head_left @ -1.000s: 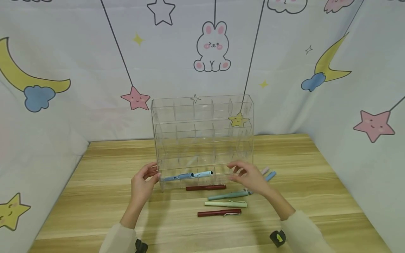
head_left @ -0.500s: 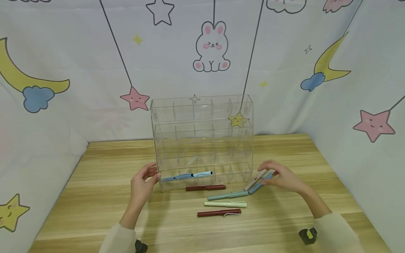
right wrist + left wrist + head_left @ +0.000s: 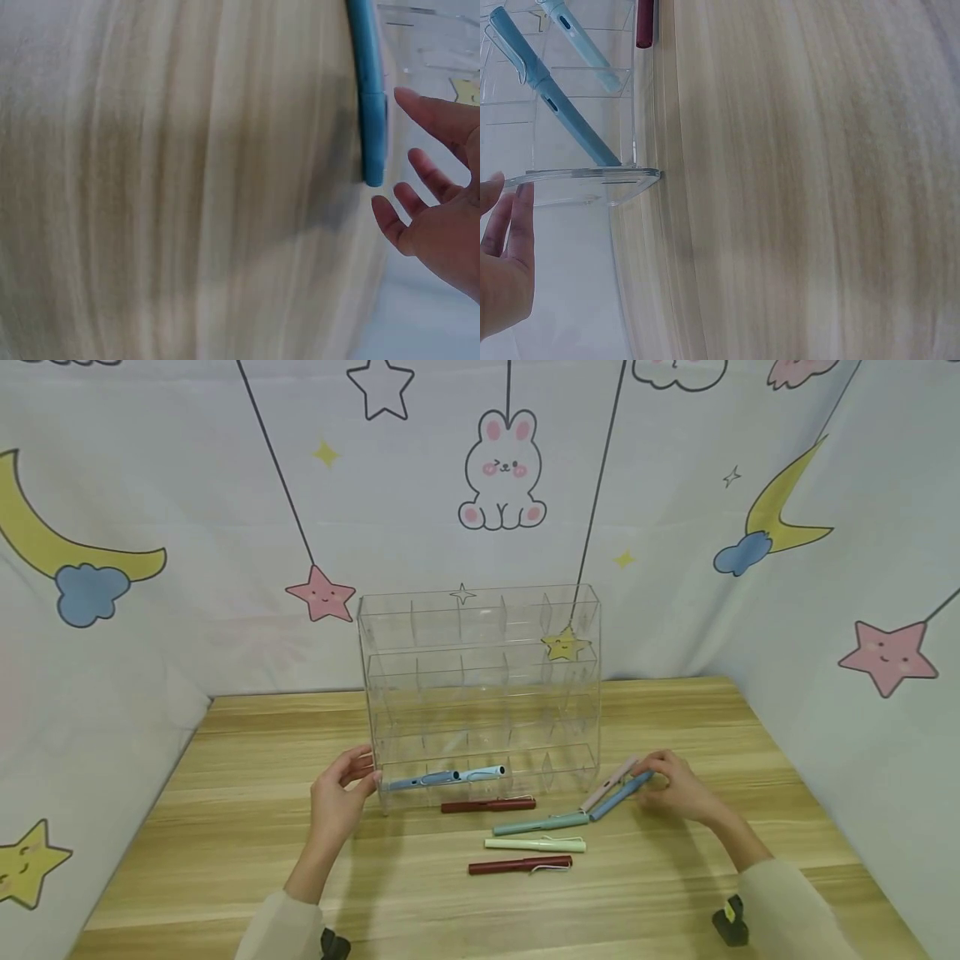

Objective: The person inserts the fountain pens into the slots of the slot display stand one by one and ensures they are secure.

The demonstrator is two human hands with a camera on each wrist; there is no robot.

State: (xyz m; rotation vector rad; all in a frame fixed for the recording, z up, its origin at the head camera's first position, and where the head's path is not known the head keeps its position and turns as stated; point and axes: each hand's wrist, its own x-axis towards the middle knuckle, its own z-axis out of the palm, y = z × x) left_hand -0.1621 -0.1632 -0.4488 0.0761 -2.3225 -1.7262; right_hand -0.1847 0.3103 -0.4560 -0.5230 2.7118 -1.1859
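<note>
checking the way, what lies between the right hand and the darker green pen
In the head view, a blue pen lies there, with a pale pink pen alongside.

And the right hand (image 3: 678,789) has left the rack (image 3: 480,608)! A second ago it hung at the right end of the bottom row; half a second later it was out to the right, fingers across the far ends of the pink pen (image 3: 609,784) and the blue pen (image 3: 621,797). Now it's slid a touch further right, uncovering the pink one, fingertips just beside the blue one's far end.
</note>
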